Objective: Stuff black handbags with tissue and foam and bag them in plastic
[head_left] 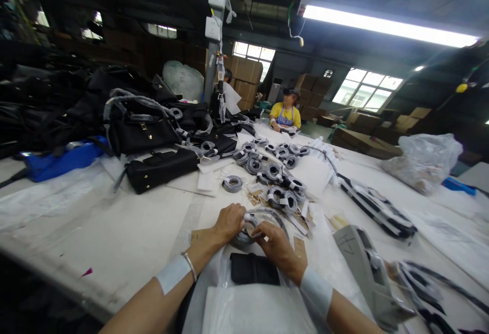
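My left hand (229,221) and my right hand (275,245) meet over a coiled grey strap (263,218) wrapped with a white paper band, near the table's front edge. Both hands have their fingers closed on it. Just below them lies a small black leather piece (254,269) on a clear plastic bag (244,308). Both wrists carry white bands; the left also wears a thin bracelet.
Several more coiled straps (273,171) lie across the white table (114,222). Black handbags (139,130) are piled at the left. A grey tool (367,268) and striped straps (376,209) lie at the right, beside a filled plastic bag (424,161). A person in yellow (286,115) sits at the far end.
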Motion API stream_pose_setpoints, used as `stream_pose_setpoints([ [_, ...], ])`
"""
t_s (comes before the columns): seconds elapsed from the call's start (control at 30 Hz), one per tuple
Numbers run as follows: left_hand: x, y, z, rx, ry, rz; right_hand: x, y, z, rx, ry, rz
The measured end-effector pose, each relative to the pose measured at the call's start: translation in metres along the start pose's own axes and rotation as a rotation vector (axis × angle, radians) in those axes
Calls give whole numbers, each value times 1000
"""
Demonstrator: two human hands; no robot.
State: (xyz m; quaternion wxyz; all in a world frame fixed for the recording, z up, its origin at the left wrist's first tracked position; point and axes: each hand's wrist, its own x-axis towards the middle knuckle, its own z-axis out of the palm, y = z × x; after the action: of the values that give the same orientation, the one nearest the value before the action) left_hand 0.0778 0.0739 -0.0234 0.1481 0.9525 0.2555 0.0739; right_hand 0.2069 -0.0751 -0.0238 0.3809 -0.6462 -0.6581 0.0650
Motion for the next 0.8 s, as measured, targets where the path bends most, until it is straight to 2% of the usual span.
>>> stream_pose_setpoints([
  [0.1, -2, 4, -4, -4, 29, -3, 2, 1, 3, -166, 22, -121],
  [0.27, -4, 14, -12, 4, 57, 7, 20, 1, 8, -500, 160, -300],
  [0.37, -4, 15, -13, 3, 86, 6, 32, 0, 10, -596, 218, -347],
  [0.53, -6, 13, -14, -23, 109, -6, 41, 2, 14, -607, 319, -311],
  [0.7, -7, 14, -15, -77, 104, 4, 43, 16, 21, -535, 253, -355],
  [0.8, -8, 16, -13, -123, 111, 1, 43, 22, 22, -514, 207, -314],
])
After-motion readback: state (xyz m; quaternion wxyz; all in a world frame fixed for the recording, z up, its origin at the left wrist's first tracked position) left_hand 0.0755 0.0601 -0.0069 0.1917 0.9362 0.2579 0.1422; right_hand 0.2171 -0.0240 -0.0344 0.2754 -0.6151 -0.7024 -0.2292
